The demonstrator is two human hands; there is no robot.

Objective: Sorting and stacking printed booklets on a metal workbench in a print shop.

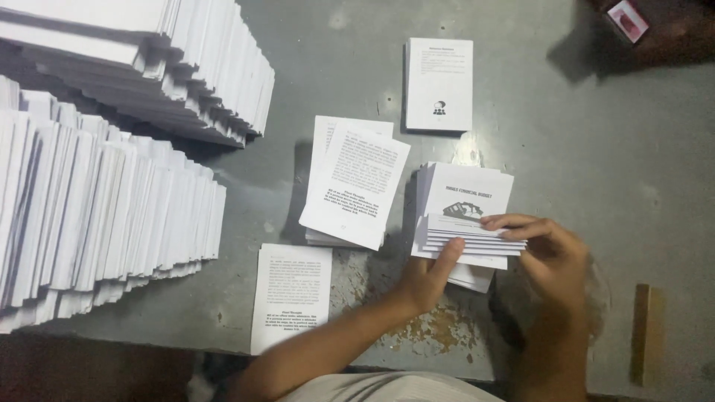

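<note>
grey table [581, 149]: left hand [428, 279] and right hand [551, 257] together clamp fanned booklets [465, 237].

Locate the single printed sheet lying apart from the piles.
In the head view, the sheet lies flat at the table's near edge, left of the left hand and just below the middle pile.

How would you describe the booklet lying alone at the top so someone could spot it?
On the grey table, look above the fanned stack of booklets held by both hands. The lone booklet lies flat at the far edge, squared up, mostly blank, with a small dark emblem near its bottom.
</note>
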